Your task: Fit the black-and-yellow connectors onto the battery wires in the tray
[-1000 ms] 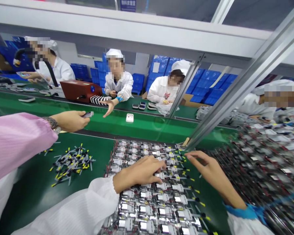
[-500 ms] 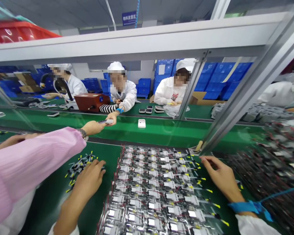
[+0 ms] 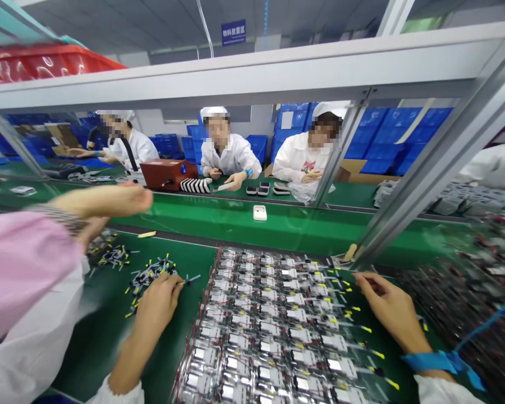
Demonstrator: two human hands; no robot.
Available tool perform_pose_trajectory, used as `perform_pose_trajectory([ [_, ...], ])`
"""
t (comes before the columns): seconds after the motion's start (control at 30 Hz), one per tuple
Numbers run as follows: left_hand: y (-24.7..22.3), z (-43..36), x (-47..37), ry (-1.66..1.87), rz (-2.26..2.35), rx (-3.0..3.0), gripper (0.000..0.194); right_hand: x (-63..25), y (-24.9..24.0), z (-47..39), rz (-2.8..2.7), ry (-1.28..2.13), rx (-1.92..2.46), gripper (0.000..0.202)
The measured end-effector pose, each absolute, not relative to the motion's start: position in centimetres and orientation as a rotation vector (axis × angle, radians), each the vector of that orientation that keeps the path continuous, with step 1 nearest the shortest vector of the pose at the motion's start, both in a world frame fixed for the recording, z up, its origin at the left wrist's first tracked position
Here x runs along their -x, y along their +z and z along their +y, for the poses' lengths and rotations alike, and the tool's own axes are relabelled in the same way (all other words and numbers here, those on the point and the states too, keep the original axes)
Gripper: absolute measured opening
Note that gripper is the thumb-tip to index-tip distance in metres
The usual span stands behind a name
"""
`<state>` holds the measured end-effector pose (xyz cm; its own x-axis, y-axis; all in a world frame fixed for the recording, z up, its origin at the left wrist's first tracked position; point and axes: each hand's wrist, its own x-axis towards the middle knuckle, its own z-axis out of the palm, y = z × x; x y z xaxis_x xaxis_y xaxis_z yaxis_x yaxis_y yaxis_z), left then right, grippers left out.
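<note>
My left hand [image 3: 159,300] is closed in a pinch on a small wired part [image 3: 188,280] with a black body, a yellow tip and a pale strip. It is at the right edge of a loose pile of the same parts [image 3: 149,275]. To the right, my right hand [image 3: 389,308] is beside the tray's far right corner, thumb and forefinger pressed together; whatever may be between them is too small to make out. Between my hands lies a clear tray [image 3: 212,314] holding rows of white-and-silver assemblies with red wires and yellow-tipped leads.
A co-worker's pink-sleeved arm [image 3: 29,264] reaches in from the left. Several people sit across the green conveyor [image 3: 202,216], which carries a white case [image 3: 260,212]. A metal post [image 3: 408,185] stands beyond my right hand. Wired assemblies [image 3: 467,292] are heaped at right; a blue wrist cord [image 3: 488,320] trails there.
My left fingers have gone from spread beside the pile to pinching one wired part. The co-worker's pink-sleeved arm has drawn back; the person across now has the flat device. The view has shifted slightly left.
</note>
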<state>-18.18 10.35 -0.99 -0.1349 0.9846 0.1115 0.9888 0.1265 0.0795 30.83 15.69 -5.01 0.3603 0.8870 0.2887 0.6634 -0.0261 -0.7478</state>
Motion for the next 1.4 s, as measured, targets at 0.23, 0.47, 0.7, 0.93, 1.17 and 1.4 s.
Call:
perform_pose_trajectory([
  [0.23,1.6,9.4,17.4,-0.657,-2.157,2.159,0.028,-30.8,-3.0,15.1,-1.336,0.368,1.675,0.051],
  [0.47,8.3,6.9,10.1,-0.52,-1.555,2.926,0.027,-23.4,7.4,6.1,-2.081,0.521,1.296,0.022],
  [0.7,10.4,9.1,1.9,-0.484,-1.059,3.333,0.013,-18.6,7.4,4.5,-2.133,0.885,1.446,0.008],
  [0.93,6.6,13.1,0.1,-0.967,-1.014,3.62,0.018,-21.7,5.3,4.9,-1.729,1.114,1.404,0.042],
  [1.17,2.1,13.7,-0.2,-0.343,-0.606,3.358,0.034,-23.2,3.3,4.9,-1.427,1.328,1.36,0.034],
  [1.4,0.8,12.6,-0.2,-0.273,-0.546,3.108,0.022,-22.8,1.5,6.1,-1.721,0.999,1.553,0.028],
])
